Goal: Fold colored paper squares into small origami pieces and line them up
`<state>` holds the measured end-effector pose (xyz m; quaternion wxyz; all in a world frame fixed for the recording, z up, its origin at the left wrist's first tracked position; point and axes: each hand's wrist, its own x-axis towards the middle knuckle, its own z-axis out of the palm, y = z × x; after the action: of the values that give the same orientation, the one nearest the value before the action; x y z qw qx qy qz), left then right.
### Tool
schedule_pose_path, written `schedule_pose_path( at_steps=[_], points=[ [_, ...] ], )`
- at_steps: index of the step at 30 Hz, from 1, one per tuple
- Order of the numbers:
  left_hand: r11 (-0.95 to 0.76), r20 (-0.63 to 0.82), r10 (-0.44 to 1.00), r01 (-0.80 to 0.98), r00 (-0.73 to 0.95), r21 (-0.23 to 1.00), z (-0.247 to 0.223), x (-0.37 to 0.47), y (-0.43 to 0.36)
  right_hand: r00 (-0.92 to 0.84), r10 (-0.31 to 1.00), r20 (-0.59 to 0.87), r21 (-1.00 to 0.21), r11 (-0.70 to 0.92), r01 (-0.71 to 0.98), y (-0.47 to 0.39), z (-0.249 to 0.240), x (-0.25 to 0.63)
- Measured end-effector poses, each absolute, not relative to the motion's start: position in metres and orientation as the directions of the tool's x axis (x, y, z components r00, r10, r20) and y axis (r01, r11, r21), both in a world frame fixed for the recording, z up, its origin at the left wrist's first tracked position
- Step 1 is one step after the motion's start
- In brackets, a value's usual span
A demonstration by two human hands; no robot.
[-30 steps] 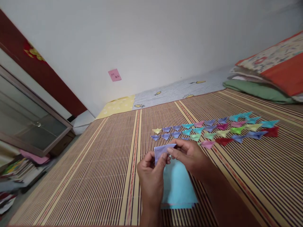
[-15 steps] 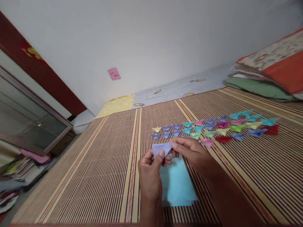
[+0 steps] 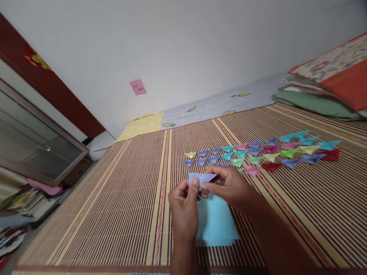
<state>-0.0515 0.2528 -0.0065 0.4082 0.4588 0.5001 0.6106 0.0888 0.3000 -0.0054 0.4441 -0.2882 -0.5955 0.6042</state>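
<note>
A small folded purple paper [image 3: 207, 178] is pinched between both hands. My left hand [image 3: 185, 202] grips its left part, thumb pressed on the front. At the paper's lower middle, my right hand [image 3: 232, 187] holds it between thumb and fingers, and the pointed right corner shows above that thumb. Beneath the hands lies a stack of light blue paper sheets [image 3: 216, 223], its upper part hidden. Beyond them, rows of small folded paper pieces in several colours, such as a red one [image 3: 272, 167] and a yellow one [image 3: 190, 155], rest on the striped mat [image 3: 129, 198].
Folded bedding [image 3: 344, 84] is piled at the far right against the wall. A pink note [image 3: 138, 87] is stuck on the wall. To the left stand a glass-fronted cabinet [image 3: 37, 141] and a pile of books [image 3: 28, 200].
My right thumb has moved from the paper's right corner down to its lower middle. The paper's pointed right corner now shows. The view has shifted slightly.
</note>
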Motion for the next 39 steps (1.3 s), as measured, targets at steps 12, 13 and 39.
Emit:
schedule_pose_path(
  at_steps=[12, 13, 39],
  points=[
    [-0.094, 0.064, 0.978, -0.148, -0.2, 0.984, -0.001, -0.048, 0.255, -0.334, 0.936, 0.109, -0.941, -0.012, -0.34, 0.304, -0.013, 0.081],
    [-0.096, 0.064, 0.976, -0.147, -0.21, 0.984, -0.001, -0.048, 0.255, -0.334, 0.936, 0.107, -0.94, -0.015, -0.342, 0.304, -0.013, 0.081],
    [-0.11, 0.102, 0.99, -0.089, -0.093, 0.99, -0.003, -0.051, 0.253, -0.23, 0.964, 0.133, -0.963, 0.071, -0.261, 0.31, -0.018, 0.09]
  ],
)
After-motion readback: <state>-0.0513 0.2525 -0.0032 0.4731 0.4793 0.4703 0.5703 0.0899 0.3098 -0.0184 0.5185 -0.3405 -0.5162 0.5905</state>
